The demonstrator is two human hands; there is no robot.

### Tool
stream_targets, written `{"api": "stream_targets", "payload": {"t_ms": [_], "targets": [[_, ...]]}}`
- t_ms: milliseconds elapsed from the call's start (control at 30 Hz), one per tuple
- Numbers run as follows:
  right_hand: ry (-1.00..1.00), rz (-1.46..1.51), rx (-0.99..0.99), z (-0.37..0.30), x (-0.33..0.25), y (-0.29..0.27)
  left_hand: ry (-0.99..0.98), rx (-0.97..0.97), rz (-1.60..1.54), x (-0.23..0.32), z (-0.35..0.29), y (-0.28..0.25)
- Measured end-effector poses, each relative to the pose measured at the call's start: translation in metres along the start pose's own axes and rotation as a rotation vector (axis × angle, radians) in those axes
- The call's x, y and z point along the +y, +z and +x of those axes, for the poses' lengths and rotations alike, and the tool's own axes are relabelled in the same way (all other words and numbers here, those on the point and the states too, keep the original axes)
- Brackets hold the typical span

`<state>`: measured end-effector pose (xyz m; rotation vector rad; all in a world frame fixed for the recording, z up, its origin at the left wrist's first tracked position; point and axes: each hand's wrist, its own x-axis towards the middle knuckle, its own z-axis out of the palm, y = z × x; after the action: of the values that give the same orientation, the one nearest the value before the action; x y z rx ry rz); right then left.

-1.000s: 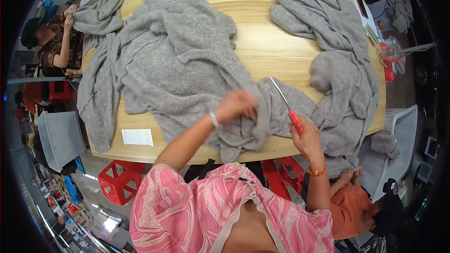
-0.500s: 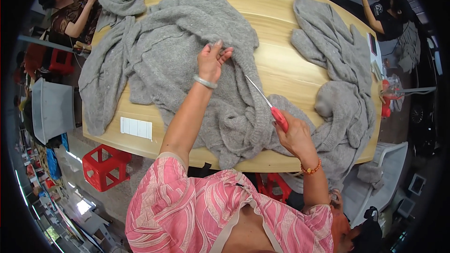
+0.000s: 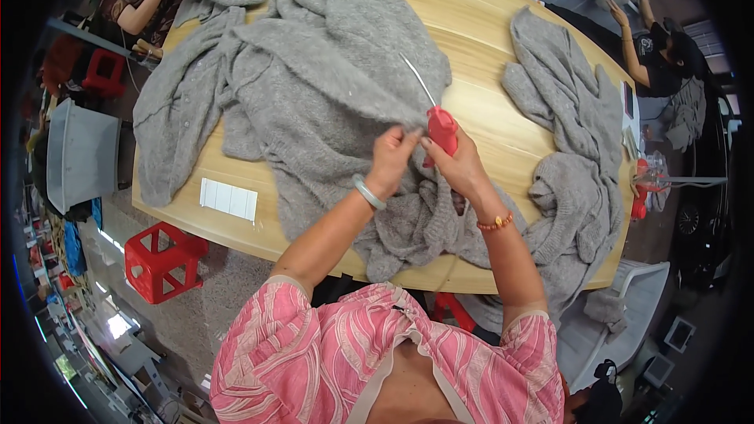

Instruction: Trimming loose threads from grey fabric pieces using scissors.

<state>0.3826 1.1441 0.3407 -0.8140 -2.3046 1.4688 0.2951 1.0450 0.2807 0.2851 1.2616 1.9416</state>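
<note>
A grey knitted cardigan (image 3: pixel 314 71) lies bunched across the middle of the table. My left hand (image 3: pixel 393 159) is closed, its fingertips pinching a raised edge of the knit that stretches toward the upper left. Right beside it, my right hand (image 3: pixel 459 163) grips red-handled scissors (image 3: pixel 442 130), their slim metal blades pointing up and left over the cloth. The fingertips of both hands nearly meet, and the exact spot pinched is partly hidden.
More grey knitwear (image 3: pixel 561 94) is heaped along the table's right side. A white paper strip (image 3: pixel 228 199) sits near the front left edge of the wooden table (image 3: pixel 479 55). A red stool (image 3: pixel 162 261) and a grey bin (image 3: pixel 82 155) stand at left. Other people work at both far corners.
My left hand has moved down and right, pulling a fold of knit up taut. My right hand has come up and left with the scissors, so the two hands are now together.
</note>
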Motion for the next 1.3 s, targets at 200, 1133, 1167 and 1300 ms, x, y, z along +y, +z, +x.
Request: {"api": "stream_targets", "payload": {"t_ms": [200,1133,1167,1300], "targets": [[0.411,0.309,-0.114,0.01,0.002,0.013,0.274,0.045,0.513,-0.006,-0.019,-0.017],[0.136,-0.6,-0.271,-0.013,-0.037,0.007,-0.082,0.174,-0.469,0.016,0.094,-0.111],[0.11,-0.617,-0.292,-0.013,-0.035,0.007,-0.086,0.172,-0.469,0.014,0.092,-0.11],[0.13,-0.59,-0.213,-0.011,-0.034,0.007,-0.08,0.15,-0.444,0.012,0.088,-0.11]]}}
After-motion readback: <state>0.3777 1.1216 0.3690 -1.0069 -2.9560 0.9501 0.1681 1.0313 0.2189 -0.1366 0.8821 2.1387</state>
